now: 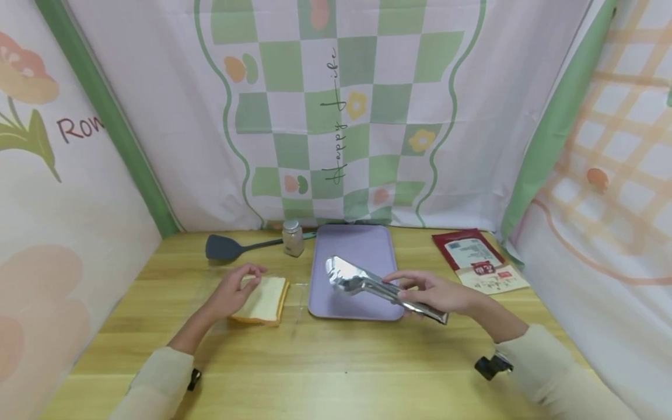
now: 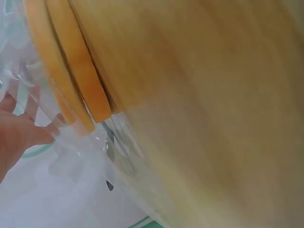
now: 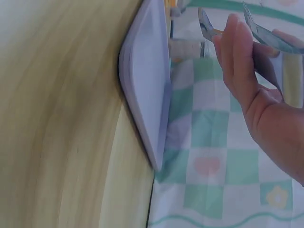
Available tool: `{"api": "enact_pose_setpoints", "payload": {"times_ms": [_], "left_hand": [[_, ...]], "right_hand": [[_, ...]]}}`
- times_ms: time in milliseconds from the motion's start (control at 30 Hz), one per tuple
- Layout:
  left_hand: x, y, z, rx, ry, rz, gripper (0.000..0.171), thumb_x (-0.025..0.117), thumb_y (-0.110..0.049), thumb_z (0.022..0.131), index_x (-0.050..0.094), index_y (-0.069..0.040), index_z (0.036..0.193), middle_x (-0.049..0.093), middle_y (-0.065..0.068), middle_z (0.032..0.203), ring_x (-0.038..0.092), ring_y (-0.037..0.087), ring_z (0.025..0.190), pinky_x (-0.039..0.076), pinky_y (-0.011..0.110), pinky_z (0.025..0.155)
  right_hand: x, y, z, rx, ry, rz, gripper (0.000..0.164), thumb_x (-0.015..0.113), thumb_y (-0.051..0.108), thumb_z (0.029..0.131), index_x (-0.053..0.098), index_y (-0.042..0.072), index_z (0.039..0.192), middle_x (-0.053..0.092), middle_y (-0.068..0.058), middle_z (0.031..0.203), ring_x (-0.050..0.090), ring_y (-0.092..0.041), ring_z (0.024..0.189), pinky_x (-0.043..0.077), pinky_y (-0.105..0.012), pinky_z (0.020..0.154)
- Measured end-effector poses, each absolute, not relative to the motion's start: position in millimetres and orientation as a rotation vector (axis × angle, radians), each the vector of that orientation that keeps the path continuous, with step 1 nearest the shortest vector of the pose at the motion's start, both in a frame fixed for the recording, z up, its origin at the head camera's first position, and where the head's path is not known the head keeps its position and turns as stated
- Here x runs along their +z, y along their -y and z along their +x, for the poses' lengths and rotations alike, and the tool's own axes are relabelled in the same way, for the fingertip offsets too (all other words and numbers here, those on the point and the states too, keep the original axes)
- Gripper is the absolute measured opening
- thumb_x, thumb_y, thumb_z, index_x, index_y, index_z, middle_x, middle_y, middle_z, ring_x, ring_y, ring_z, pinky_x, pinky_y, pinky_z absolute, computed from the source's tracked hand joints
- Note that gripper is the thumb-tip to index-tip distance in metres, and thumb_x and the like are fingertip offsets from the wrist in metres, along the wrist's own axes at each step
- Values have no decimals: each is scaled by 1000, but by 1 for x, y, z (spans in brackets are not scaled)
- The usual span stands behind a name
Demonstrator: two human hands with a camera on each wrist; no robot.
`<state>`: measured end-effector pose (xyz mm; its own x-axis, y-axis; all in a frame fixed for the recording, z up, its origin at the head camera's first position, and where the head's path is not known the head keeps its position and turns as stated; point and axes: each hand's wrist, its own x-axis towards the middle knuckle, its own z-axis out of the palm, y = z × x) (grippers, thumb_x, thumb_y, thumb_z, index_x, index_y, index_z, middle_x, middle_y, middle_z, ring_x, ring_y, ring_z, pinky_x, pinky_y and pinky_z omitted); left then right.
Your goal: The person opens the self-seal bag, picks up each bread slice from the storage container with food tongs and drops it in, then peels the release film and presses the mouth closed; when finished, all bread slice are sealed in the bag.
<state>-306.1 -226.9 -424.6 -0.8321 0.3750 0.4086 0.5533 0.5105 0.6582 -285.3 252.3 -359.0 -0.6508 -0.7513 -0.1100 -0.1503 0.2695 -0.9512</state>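
Silver metal tongs (image 1: 349, 277) slant over the lavender tray (image 1: 354, 245), their handle held in my right hand (image 1: 433, 290). In the right wrist view the two tips of the tongs stand apart beyond my fingers. Sliced white bread (image 1: 266, 297) with an orange-brown crust lies left of the tray, with clear plastic packaging (image 1: 299, 306) around it. My left hand (image 1: 236, 290) is over the bread's left side, its fingers loosely bent. In the left wrist view that hand shows through the plastic, close to the crusts (image 2: 78, 61).
Behind the bread lie a dark spatula (image 1: 224, 248) and a small glass jar (image 1: 293, 238) with a silvery lid. A red and cream food packet (image 1: 475, 262) lies at the right. Fabric curtains (image 1: 336, 116) enclose the wooden table (image 1: 336, 367) at the back and sides.
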Motion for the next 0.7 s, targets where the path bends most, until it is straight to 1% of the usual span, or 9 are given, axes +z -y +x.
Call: {"api": "enact_pose_setpoints", "payload": {"times_ms": [67, 167, 233, 333, 433, 533, 600, 700], "left_hand": [[-425, 227, -307, -1211, 2533, -811, 5, 58, -8, 100, 58, -7, 95, 68, 15, 119, 60, 39, 114, 47, 58, 95], [-426, 225, -308, -1185, 2530, -843, 4, 58, -7, 100, 59, -5, 96, 68, 17, 118, 61, 39, 111, 47, 59, 93], [-427, 225, -308, -1173, 2533, -858, 4, 57, -6, 100, 59, -3, 97, 68, 18, 118, 62, 38, 109, 48, 59, 92], [-426, 224, -308, -1164, 2538, -875, 5, 57, -5, 99, 59, -1, 97, 67, 21, 118, 62, 39, 109, 48, 59, 93], [-426, 223, -309, -1163, 2547, -879, 4, 57, -5, 99, 59, -2, 96, 67, 23, 117, 62, 40, 110, 47, 58, 95], [-427, 223, -309, -1154, 2558, -885, 4, 57, -6, 99, 59, -3, 96, 66, 25, 117, 61, 41, 111, 46, 59, 96], [-429, 223, -310, -1143, 2562, -889, 4, 58, -7, 99, 58, -4, 97, 66, 25, 117, 61, 42, 111, 46, 60, 96], [-430, 223, -310, -1148, 2572, -882, 9, 57, -12, 100, 59, -4, 97, 66, 24, 118, 60, 43, 113, 43, 61, 98]], "right_hand": [[-359, -265, -286, -1418, -1986, -796, 46, 50, 15, 105, 40, 8, 149, 54, -32, 116, 69, -29, 79, 60, -40, 66], [-359, -283, -288, -1448, -2022, -762, 46, 49, 15, 105, 38, 8, 150, 56, -30, 113, 68, -26, 76, 59, -40, 63], [-359, -294, -290, -1451, -2078, -738, 47, 49, 16, 105, 38, 8, 150, 58, -26, 110, 68, -28, 75, 59, -40, 62], [-361, -308, -295, -1459, -2158, -695, 48, 51, 15, 105, 36, 7, 150, 58, -25, 111, 68, -37, 83, 59, -45, 63], [-366, -320, -301, -1471, -2213, -645, 51, 51, 12, 104, 32, 5, 151, 55, -28, 113, 66, -45, 91, 59, -52, 67], [-371, -330, -306, -1480, -2252, -580, 54, 50, 9, 104, 27, 4, 153, 50, -34, 114, 65, -48, 93, 57, -57, 71], [-375, -335, -309, -1471, -2285, -551, 56, 49, 8, 104, 24, 3, 154, 47, -38, 114, 66, -47, 93, 58, -56, 73], [-378, -340, -313, -1454, -2344, -507, 58, 49, 5, 102, 23, 2, 154, 46, -41, 117, 66, -45, 92, 59, -52, 70]]}}
